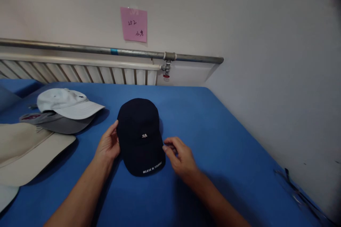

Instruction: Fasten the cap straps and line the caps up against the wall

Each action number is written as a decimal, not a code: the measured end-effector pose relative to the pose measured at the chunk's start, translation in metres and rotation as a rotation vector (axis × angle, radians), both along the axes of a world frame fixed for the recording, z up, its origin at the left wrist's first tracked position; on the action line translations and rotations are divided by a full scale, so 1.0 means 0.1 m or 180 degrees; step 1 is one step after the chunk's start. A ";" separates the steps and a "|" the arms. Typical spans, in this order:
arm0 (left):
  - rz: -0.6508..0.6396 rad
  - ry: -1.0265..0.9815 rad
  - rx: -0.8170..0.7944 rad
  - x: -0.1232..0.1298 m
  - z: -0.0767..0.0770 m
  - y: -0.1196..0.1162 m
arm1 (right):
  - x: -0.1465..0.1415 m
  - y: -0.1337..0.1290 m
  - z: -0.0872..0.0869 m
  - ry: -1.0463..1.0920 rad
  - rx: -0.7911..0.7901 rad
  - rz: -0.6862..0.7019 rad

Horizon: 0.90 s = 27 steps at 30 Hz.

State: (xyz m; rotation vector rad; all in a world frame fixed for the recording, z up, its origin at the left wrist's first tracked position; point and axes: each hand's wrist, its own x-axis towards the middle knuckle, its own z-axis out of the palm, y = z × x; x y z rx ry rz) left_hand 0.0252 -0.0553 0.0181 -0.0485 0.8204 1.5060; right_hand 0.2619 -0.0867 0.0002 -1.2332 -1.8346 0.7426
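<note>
A dark navy cap with a small white emblem and white lettering on its brim is at the middle of the blue surface, brim towards me. My left hand grips the cap's left edge, its fingers partly hidden by the crown. On the other side, my right hand is curled with thumb and fingertips close together at the brim's right edge. Whether those fingertips pinch the brim or only touch it is hard to tell.
On the left lie a white cap, a grey cap and a beige cap. A radiator and pipe run behind the blue surface. Glasses lie at the lower right.
</note>
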 end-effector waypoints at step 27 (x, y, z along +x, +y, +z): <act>0.0025 0.0248 -0.0097 -0.11 0.07 -0.02 | -0.28 -0.04 0.03 0.3798 -0.3627 0.0057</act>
